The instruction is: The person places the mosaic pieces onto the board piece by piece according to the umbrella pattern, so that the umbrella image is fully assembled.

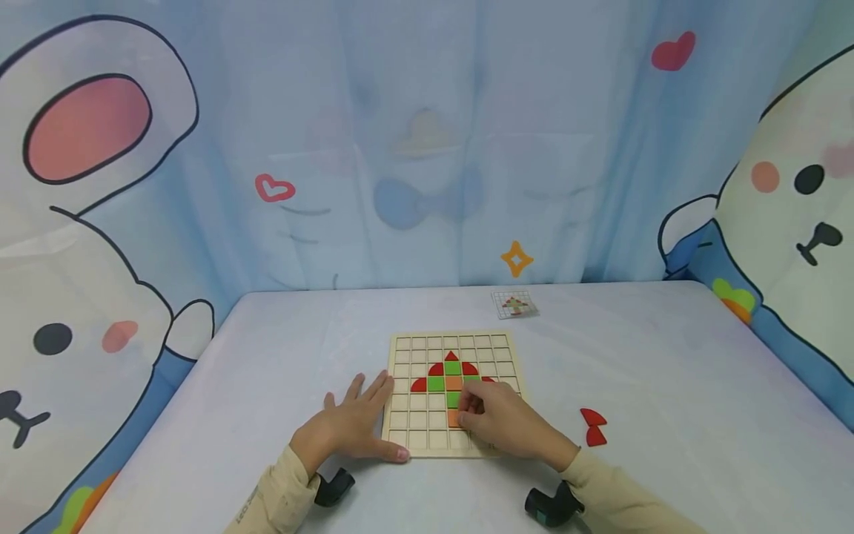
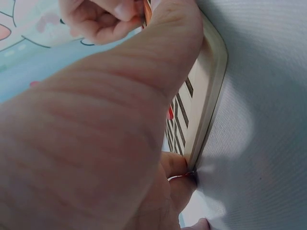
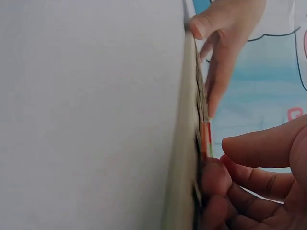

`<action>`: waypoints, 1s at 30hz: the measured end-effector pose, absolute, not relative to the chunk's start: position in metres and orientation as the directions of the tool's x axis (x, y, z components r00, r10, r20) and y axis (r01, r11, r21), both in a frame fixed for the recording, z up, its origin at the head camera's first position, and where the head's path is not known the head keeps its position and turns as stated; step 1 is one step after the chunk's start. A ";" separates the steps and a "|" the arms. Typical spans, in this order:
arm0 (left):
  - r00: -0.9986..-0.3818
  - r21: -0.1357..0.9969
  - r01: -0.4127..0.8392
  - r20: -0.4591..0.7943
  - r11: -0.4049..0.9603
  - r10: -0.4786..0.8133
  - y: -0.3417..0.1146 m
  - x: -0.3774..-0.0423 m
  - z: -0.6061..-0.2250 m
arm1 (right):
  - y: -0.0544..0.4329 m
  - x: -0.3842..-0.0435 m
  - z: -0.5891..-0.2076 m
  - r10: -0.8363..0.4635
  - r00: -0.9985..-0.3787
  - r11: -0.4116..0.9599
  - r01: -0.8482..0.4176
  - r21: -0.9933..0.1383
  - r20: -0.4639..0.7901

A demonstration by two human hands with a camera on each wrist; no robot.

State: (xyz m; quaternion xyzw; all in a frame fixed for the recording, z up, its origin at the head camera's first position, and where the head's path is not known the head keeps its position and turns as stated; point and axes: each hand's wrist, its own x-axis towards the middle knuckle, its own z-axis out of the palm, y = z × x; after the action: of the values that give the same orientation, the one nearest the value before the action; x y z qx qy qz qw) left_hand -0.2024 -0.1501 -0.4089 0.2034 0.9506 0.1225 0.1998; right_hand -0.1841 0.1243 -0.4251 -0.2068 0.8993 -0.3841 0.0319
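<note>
A square wooden grid board (image 1: 416,441) lies on the table, with red, green and orange tiles set in its cells in a tree-like shape. My left hand (image 1: 353,426) rests with spread fingers along the board's left edge, its thumb at the near left corner. Over the board's lower right part is my right hand (image 1: 500,419), fingers curled, fingertips beside the lowest orange tile (image 1: 453,418). In the right wrist view, thumb and forefinger (image 3: 259,179) come close together by the board; whether a small piece is between them cannot be told. The right hand hides several cells.
Two red curved pieces (image 1: 593,417) lie on the table right of the board. A small pattern card (image 1: 515,304) with a tree-like picture is near the table's back edge. A cartoon-printed curtain (image 1: 427,148) hangs behind the white tabletop (image 1: 667,356).
</note>
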 end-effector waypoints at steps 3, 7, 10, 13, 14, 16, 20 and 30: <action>-0.837 0.322 0.335 -0.329 0.885 0.437 -0.150 -0.202 -0.411 | 0.131 -0.186 -0.424 -0.393 -0.916 0.596 -0.318 -0.737 0.078; -0.835 0.337 0.331 -0.331 0.882 0.440 -0.150 -0.202 -0.412 | 0.143 -0.185 -0.418 -0.420 -0.904 0.554 -0.324 -0.767 0.078; -0.834 0.339 0.330 -0.332 0.881 0.440 -0.149 -0.201 -0.411 | 0.154 -0.181 -0.411 -0.436 -0.895 0.540 -0.342 -0.769 0.092; -0.835 0.334 0.331 -0.333 0.883 0.439 -0.149 -0.201 -0.410 | 0.169 -0.177 -0.402 -0.425 -0.899 0.556 -0.350 -0.754 0.105; -0.835 0.333 0.331 -0.334 0.883 0.438 -0.149 -0.201 -0.410 | 0.174 -0.176 -0.399 -0.415 -0.904 0.568 -0.347 -0.747 0.104; -0.834 0.328 0.332 -0.335 0.884 0.438 -0.150 -0.202 -0.410 | 0.187 -0.174 -0.394 -0.385 -0.918 0.611 -0.335 -0.718 0.100; -0.830 0.332 0.339 -0.336 0.880 0.446 -0.151 -0.203 -0.408 | 0.213 -0.173 -0.390 -0.311 -0.947 0.711 -0.285 -0.643 0.076; -0.828 0.351 0.364 -0.303 0.863 0.472 -0.158 -0.213 -0.428 | 0.268 -0.178 -0.391 -0.161 -0.979 0.860 -0.078 -0.503 -0.123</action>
State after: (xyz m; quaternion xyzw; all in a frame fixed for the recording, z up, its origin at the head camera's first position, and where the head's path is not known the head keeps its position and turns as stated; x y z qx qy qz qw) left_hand -0.2133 -0.1578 -0.4283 0.2209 0.9457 0.1404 0.1929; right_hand -0.1777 0.2684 -0.3907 -0.0623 0.9611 -0.2567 0.0808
